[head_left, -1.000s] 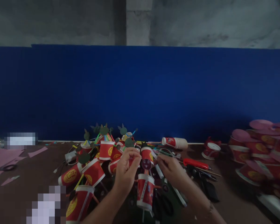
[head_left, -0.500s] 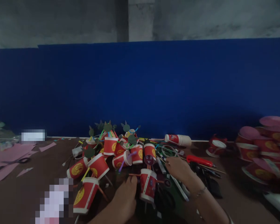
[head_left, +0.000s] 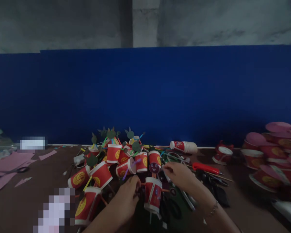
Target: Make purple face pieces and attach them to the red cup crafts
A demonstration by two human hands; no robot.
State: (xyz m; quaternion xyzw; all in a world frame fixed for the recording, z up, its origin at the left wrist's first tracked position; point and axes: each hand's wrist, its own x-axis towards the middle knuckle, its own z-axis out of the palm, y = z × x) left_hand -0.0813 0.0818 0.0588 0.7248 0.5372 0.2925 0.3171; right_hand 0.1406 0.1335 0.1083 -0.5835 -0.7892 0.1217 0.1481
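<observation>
A red paper-cup figure [head_left: 153, 195] stands on a thin stick in front of me, with a dark round face disc [head_left: 154, 167] above the cup and orange arms at its sides. My left hand [head_left: 128, 195] is closed at the figure's left arm, its fingertips covering the arm's end. Just right of the face disc, my right hand [head_left: 178, 174] is closed, thumb and fingers pinched together; what they hold, if anything, is hidden. Black scissors [head_left: 173, 208] lie beside the cup's lower right. A white pen [head_left: 188, 201] is under my right forearm.
More red paper-cup figures [head_left: 101, 174] are heaped at the left. Stacked cups [head_left: 183, 146] lie by the blue wall panel [head_left: 145, 97]. A red tool [head_left: 205, 168] is on the right, with pink-topped cups [head_left: 253, 157] beyond. Pink paper [head_left: 11, 163] lies far left.
My right hand has moved left from the pens toward the face disc. My left hand has risen slightly and its fingers now cover the end of the figure's left arm.
</observation>
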